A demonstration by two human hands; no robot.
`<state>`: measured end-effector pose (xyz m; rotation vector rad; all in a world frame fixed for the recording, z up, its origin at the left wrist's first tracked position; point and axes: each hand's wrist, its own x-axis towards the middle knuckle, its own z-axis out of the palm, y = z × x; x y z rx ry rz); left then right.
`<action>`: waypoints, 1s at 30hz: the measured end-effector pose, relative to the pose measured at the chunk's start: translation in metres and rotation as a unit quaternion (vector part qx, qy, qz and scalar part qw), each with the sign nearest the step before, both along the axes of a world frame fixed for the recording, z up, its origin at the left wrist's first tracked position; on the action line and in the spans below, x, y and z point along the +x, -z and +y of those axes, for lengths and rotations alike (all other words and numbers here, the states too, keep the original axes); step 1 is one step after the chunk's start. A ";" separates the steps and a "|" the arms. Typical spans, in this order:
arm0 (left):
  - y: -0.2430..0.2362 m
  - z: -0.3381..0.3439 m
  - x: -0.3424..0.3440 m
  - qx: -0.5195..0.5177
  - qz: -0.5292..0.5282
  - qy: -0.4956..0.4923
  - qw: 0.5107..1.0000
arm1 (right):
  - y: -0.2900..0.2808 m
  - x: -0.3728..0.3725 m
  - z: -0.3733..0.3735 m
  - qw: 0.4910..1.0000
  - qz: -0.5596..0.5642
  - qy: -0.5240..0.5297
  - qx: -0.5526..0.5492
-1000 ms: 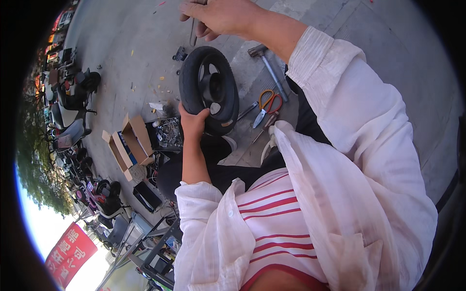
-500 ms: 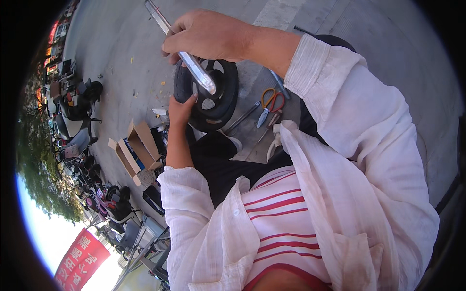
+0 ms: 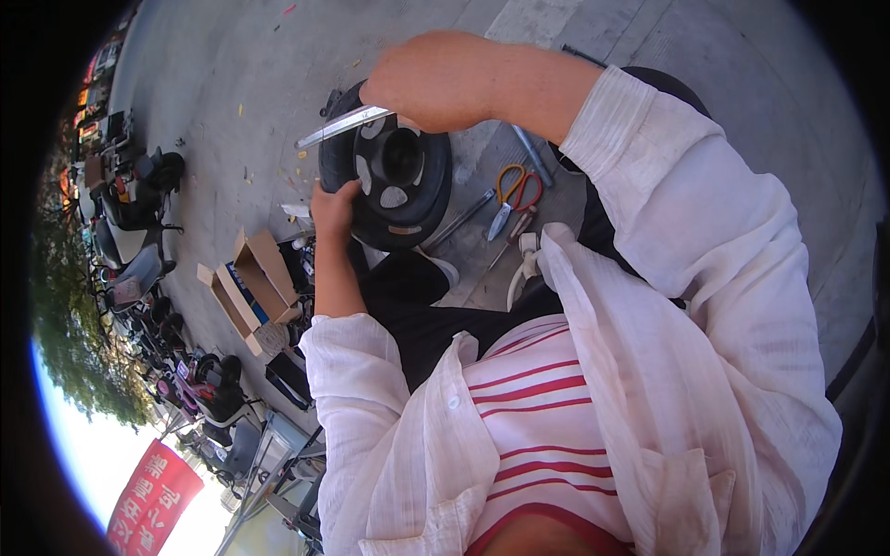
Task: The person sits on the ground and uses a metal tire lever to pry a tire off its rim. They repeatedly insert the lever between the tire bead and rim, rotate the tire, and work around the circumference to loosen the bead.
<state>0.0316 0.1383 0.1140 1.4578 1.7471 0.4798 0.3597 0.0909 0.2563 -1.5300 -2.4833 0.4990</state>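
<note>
My right hand [image 3: 426, 85] is closed around a long silver metal bar [image 3: 336, 126], which lies slanting over the upper left of a black tyre on a wheel [image 3: 403, 211]. My left hand [image 3: 334, 204] grips the tyre's left side, thumb against the sidewall. The wheel's dark hub shows below my right hand. Just right of the tyre lie scissors [image 3: 501, 213] with orange and red handles, a thin metal rod [image 3: 463, 217], a screwdriver [image 3: 519, 225] and, partly hidden behind my right arm, a silver-handled tool [image 3: 531, 153].
At left, an open cardboard box [image 3: 260, 283] sits beside dark trays [image 3: 286, 380]. Parked scooters [image 3: 134, 199] line the left edge, with a red banner [image 3: 153, 496] below them. My crossed, dark-trousered legs [image 3: 426, 334] are on the concrete ground around the wheel.
The bar in my right hand has swung from steep, pointing toward me, to flatter, pointing left across the tyre. My right hand moved rightward since half a second ago; my left hand shifted slightly left.
</note>
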 end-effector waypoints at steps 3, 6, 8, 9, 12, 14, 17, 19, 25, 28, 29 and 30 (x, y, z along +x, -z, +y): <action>0.005 0.001 -0.008 -0.008 -0.013 -0.006 1.000 | -0.001 -0.007 -0.001 0.994 -0.112 -0.009 0.005; 0.005 0.002 -0.007 -0.001 0.005 -0.002 1.000 | -0.009 -0.014 -0.010 0.988 -0.156 0.001 0.013; 0.003 0.001 -0.006 0.004 0.011 0.005 1.000 | -0.011 -0.018 -0.009 0.987 -0.157 -0.004 -0.009; 0.002 0.000 -0.005 0.007 0.005 0.005 1.000 | -0.012 -0.020 -0.009 0.987 -0.157 -0.007 -0.020; -0.001 -0.004 0.001 0.014 0.005 0.008 1.000 | -0.014 -0.022 -0.009 0.987 -0.157 -0.012 -0.022; -0.004 -0.008 0.004 0.018 0.029 0.010 0.999 | -0.021 -0.022 -0.012 0.987 -0.158 -0.005 -0.031; -0.004 -0.010 0.005 0.019 0.017 0.009 1.000 | -0.023 -0.020 -0.010 0.988 -0.146 0.006 -0.042; 0.002 -0.009 0.000 0.020 0.019 0.017 0.999 | -0.023 -0.022 -0.010 0.989 -0.140 0.011 -0.048; 0.004 -0.013 -0.002 0.024 0.047 0.036 0.998 | -0.026 -0.031 -0.009 0.987 -0.148 -0.015 -0.067; 0.005 -0.014 -0.003 0.029 0.057 0.039 0.997 | -0.027 -0.035 -0.008 0.987 -0.141 -0.024 -0.078; 0.006 -0.016 -0.004 0.031 0.057 0.038 0.997 | -0.029 -0.037 -0.008 0.985 -0.146 -0.028 -0.089; 0.008 -0.016 -0.006 0.034 0.048 0.036 0.998 | -0.032 -0.038 -0.008 0.983 -0.150 -0.031 -0.101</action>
